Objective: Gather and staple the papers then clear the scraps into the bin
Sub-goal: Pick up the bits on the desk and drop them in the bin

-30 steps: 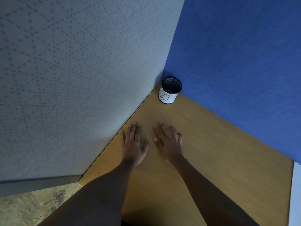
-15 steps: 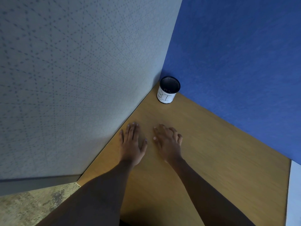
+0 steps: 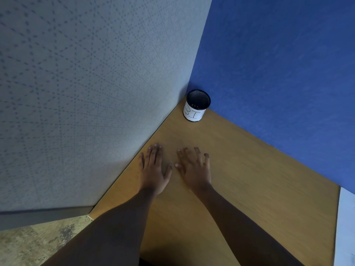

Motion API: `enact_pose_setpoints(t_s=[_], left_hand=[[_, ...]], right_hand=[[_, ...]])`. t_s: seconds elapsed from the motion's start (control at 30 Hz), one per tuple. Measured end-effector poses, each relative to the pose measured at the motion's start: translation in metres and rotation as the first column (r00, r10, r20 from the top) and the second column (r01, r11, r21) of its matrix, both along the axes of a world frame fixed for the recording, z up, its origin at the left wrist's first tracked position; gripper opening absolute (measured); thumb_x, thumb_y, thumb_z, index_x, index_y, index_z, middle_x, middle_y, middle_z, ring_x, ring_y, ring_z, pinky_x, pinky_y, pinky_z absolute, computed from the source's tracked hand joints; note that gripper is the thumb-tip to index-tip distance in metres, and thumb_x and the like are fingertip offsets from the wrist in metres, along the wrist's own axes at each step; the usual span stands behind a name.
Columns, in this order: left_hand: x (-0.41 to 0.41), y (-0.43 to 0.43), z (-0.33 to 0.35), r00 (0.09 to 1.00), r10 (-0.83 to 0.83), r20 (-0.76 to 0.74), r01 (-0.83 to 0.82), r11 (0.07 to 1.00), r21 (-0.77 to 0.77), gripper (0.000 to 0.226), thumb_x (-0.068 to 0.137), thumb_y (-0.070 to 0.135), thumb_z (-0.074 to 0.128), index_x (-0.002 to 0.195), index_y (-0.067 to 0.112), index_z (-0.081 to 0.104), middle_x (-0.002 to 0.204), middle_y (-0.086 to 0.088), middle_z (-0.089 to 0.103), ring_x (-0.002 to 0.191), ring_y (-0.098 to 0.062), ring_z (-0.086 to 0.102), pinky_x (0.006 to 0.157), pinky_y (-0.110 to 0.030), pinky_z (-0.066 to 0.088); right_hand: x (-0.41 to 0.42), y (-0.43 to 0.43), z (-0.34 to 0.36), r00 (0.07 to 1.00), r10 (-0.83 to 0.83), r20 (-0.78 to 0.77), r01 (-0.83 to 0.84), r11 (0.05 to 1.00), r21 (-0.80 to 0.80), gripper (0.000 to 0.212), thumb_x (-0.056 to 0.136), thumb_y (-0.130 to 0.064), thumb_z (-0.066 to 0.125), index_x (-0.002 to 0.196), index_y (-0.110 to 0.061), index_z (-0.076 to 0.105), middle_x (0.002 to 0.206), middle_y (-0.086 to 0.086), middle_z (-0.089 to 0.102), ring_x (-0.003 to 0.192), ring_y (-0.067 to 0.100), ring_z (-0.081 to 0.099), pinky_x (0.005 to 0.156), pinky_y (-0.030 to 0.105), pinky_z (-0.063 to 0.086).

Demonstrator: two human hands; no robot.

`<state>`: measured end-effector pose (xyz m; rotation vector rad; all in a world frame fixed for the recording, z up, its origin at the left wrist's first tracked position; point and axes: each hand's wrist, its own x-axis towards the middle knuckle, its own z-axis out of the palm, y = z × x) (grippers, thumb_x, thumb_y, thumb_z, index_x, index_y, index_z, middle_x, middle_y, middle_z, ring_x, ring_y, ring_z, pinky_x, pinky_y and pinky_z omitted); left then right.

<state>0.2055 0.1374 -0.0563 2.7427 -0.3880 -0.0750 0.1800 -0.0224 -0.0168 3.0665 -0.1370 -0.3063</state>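
A small black mesh bin (image 3: 196, 105) with a white label stands in the far corner of the wooden desk (image 3: 249, 179). My left hand (image 3: 154, 168) lies flat on the desk, palm down, fingers straight. Beside it my right hand (image 3: 194, 167) also rests palm down with fingers spread. Both hands hold nothing and sit well short of the bin. No papers, stapler or scraps show in view.
A grey patterned partition (image 3: 86, 93) walls the desk's left side and a blue partition (image 3: 278, 73) the back. A white surface (image 3: 346, 227) edges the desk at the right. Speckled floor (image 3: 34, 244) shows at the lower left.
The view has shifted slightly. Both hands stay flat on the desk in the same place, the right hand's fingers spreading a little.
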Motion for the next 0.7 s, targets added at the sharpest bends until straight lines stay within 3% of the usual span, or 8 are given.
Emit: enact_pose_setpoints(t_s=[0.13,0.23,0.37,0.47,0.57,0.7], left_hand=[[0.0,-0.001,0.001,1.0,0.002,0.001,-0.002,1.0,0.004,0.072,0.094,0.055,0.029,0.153,0.014,0.02,0.16,-0.005,0.02,0.149,-0.02,0.007,0.12,-0.048,0.005],[0.0,0.0,0.002,1.0,0.003,-0.001,-0.003,1.0,0.004,0.072,0.095,0.055,0.028,0.153,0.013,0.019,0.16,-0.005,0.018,0.149,-0.02,0.007,0.12,-0.048,0.005],[0.0,0.0,0.002,1.0,0.005,-0.002,-0.005,1.0,0.014,0.072,0.095,0.055,0.027,0.153,0.013,0.018,0.161,-0.004,0.017,0.15,-0.02,0.006,0.12,-0.048,0.005],[0.0,-0.001,0.002,1.0,0.005,-0.004,-0.005,1.0,0.015,0.073,0.095,0.055,0.026,0.153,0.013,0.018,0.161,-0.004,0.018,0.149,-0.02,0.007,0.12,-0.048,0.006],[0.0,0.0,0.002,1.0,0.003,-0.012,-0.003,1.0,0.009,0.073,0.095,0.056,0.026,0.154,0.014,0.015,0.161,-0.003,0.015,0.15,-0.019,0.003,0.121,-0.048,0.005],[0.0,0.0,0.002,1.0,0.001,-0.019,-0.001,1.0,0.009,0.073,0.095,0.056,0.026,0.154,0.015,0.013,0.162,-0.003,0.013,0.15,-0.018,0.001,0.121,-0.048,0.004]], right_hand=[[0.008,-0.003,0.01,0.995,-0.079,-0.063,0.088,0.984,0.152,0.046,0.097,-0.053,0.032,0.141,-0.044,0.039,0.153,-0.009,0.032,0.141,0.029,0.023,0.108,0.054,0.021],[0.013,-0.005,0.018,0.964,-0.25,-0.096,0.267,0.88,0.393,0.039,0.095,-0.046,0.048,0.133,-0.05,0.047,0.152,-0.013,0.029,0.141,0.025,0.018,0.108,0.049,0.02],[0.023,-0.008,0.019,0.82,-0.518,-0.245,0.526,0.51,0.681,0.033,0.088,-0.036,0.059,0.119,-0.045,0.061,0.138,-0.014,0.047,0.134,0.019,0.032,0.104,0.042,0.024],[0.028,-0.012,0.018,0.73,-0.608,-0.31,0.519,0.2,0.831,0.023,0.08,-0.035,0.068,0.103,-0.038,0.07,0.108,-0.016,0.068,0.11,0.011,0.059,0.099,0.04,0.044],[0.031,-0.017,0.023,0.726,-0.604,-0.33,0.475,0.093,0.875,0.016,0.083,-0.019,0.072,0.099,-0.022,0.074,0.094,-0.011,0.07,0.094,0.008,0.063,0.084,0.026,0.047],[0.037,-0.021,0.029,0.661,-0.588,-0.465,0.539,-0.059,0.84,0.006,0.084,-0.024,0.073,0.081,-0.029,0.072,0.081,-0.01,0.066,0.075,0.005,0.058,0.065,0.021,0.043]])
